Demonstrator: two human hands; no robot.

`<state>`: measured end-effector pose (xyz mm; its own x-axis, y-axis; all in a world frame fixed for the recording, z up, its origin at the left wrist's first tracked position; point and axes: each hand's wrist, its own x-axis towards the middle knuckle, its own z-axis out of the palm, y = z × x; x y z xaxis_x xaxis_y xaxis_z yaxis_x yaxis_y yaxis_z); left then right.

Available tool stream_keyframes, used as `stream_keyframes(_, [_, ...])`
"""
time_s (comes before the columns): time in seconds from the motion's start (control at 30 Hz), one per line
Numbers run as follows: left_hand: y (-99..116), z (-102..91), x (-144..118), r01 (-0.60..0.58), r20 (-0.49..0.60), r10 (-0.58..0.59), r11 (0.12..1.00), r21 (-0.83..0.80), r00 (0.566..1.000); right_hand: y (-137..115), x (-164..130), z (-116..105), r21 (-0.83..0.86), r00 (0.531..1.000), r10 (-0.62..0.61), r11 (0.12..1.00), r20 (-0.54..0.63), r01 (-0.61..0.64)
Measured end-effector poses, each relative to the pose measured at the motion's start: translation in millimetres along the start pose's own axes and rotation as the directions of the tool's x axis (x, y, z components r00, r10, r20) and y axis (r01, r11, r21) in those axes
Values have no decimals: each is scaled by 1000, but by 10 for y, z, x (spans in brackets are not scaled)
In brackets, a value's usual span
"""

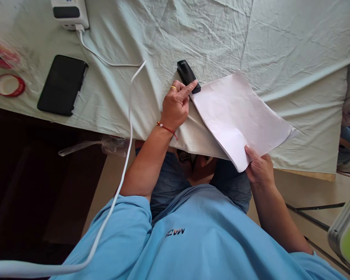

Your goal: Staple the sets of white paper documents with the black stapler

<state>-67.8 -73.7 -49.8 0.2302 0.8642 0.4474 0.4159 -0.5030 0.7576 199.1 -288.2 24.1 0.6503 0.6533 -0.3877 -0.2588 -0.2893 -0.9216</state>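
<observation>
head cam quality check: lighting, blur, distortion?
Head view: even soft daylight, no glare on the white paper sheets or black stapler; left hand and right hand sharp; red tape ring at left edge smeared; wide-angle lens bends the pale green tablecloth edges.

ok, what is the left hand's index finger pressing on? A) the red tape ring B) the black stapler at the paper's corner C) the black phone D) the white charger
B: the left hand presses its index finger on the small black stapler, set at the corner of the white paper sheets that the right hand holds by their near edge.
</observation>
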Motion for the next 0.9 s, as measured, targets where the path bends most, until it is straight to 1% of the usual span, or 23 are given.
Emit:
stream_keyframes(0.13, [136, 8, -1, 121, -48, -122, 992, -21, 991, 24, -28, -12, -8, 1000, 3, 1000, 21, -3])
stream_keyframes(0.2, [185, 7, -2, 154, -49, -154, 988, 1, 987, 24, -33, -16, -30, 1000, -3, 1000, 30, 4])
stream_keyframes(0.37, [238, -38, 19, 146, -1, -146, 989, 15, 989, -7, -54, -11, -34, 998, 8, 999, 61, -6])
stream_keyframes(0.43, [242, -68, 28, 136, 19, -136, 990, -31, 991, -13, -65, -14, -30, 997, 9, 1000, 77, -7])
stream_keyframes(0.5, [233, -95, 31, 151, 37, -148, 983, -109, 988, -4, -66, -34, -24, 997, -4, 1000, 80, 6])
stream_keyframes(0.57, [209, -110, 32, 185, 29, -183, 966, -182, 983, 13, -48, -80, -8, 998, -36, 999, 49, 36])
stream_keyframes(0.63, [180, -111, 37, 221, -12, -229, 949, -224, 973, 20, -6, -149, 10, 996, -85, 996, -19, 85])
stream_keyframes(0.7, [164, -108, 47, 242, -57, -264, 938, -250, 963, 3, 51, -229, 30, 986, -142, 989, -93, 145])
stream_keyframes(0.77, [183, -115, 56, 250, -80, -282, 928, -276, 956, -43, 105, -291, 59, 971, -197, 977, -135, 206])
stream_keyframes(0.83, [243, -141, 56, 248, -50, -276, 918, -310, 960, -104, 129, -307, 89, 958, -247, 961, -147, 261])
stream_keyframes(0.9, [325, -180, 46, 253, 24, -261, 902, -350, 965, -153, 111, -263, 101, 949, -280, 950, -144, 295])
